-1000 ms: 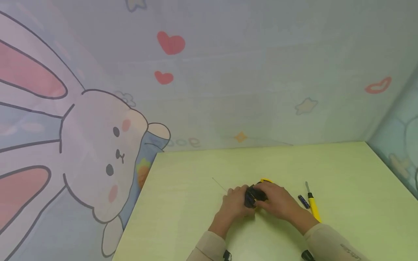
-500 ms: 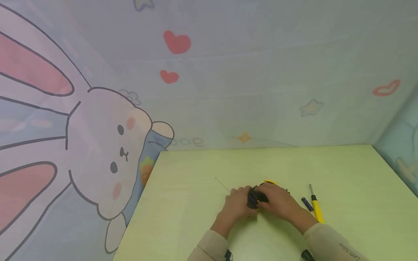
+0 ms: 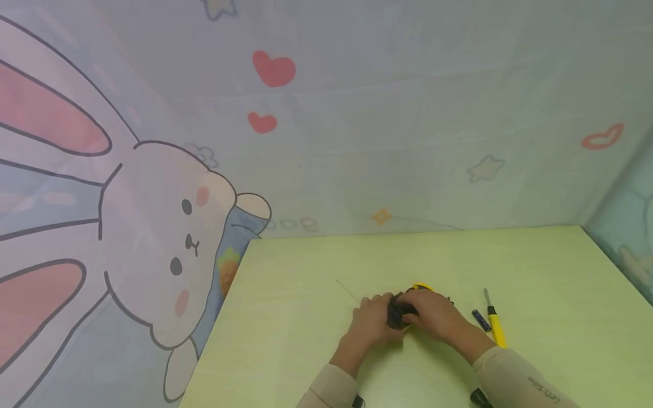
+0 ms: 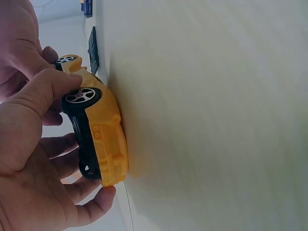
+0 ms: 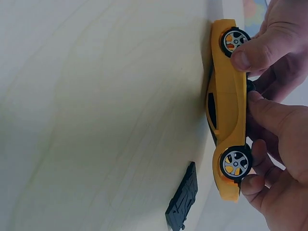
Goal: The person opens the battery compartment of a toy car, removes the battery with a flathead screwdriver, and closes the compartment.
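Observation:
A yellow toy car (image 5: 228,101) with a black underside lies upside down on the table, wheels up. My left hand (image 3: 374,323) grips one end of it, thumb beside a wheel, fingers curled round the far side, as the left wrist view shows. At the other end my right hand (image 3: 436,317) holds the car, its thumb and curled fingertips on the black underside. What lies between those fingertips is hidden. From under the left hand a thin wire (image 3: 347,289) runs out over the table.
Right of the hands lie a dark blue battery (image 3: 481,321) and a yellow-handled screwdriver (image 3: 496,328). A flat black cover (image 5: 184,197) rests on the table near the car. A cartoon-print backdrop (image 3: 357,113) stands behind the table (image 3: 285,340).
The whole view has shifted slightly as the head moved. Both hands stay on the car, with only small movements of the right hand's fingers.

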